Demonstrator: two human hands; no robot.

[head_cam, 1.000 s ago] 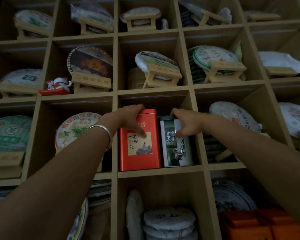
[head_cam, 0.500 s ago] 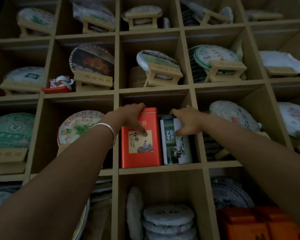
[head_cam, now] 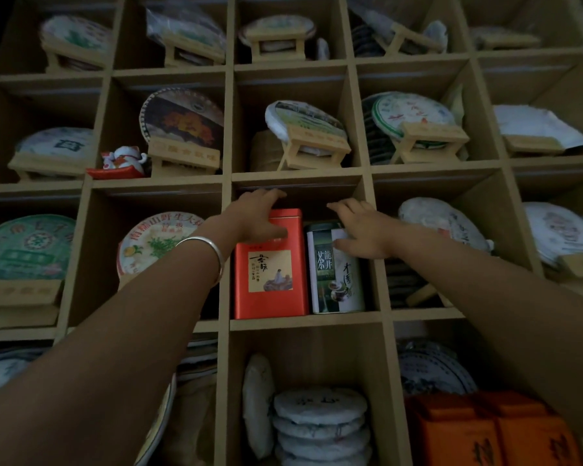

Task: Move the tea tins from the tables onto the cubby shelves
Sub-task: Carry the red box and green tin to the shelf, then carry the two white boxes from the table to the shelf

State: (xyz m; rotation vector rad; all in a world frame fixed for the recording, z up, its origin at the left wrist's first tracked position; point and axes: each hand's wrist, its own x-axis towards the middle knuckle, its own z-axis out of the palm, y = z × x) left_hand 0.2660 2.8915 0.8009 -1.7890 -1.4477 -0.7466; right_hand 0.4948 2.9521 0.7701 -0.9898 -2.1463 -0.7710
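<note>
Red tin [head_cam: 270,264] (left hand [head_cam: 254,215] gripping) shelved.

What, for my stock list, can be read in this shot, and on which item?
"龍井" and "茶": on the green-and-white tin.
"南糯山野生大树": on the round tea cake in the cubby left of the tins; the last character is uncertain.
Red tin label, wooden stand and orange boxes: too dark or blurred to read.
</note>
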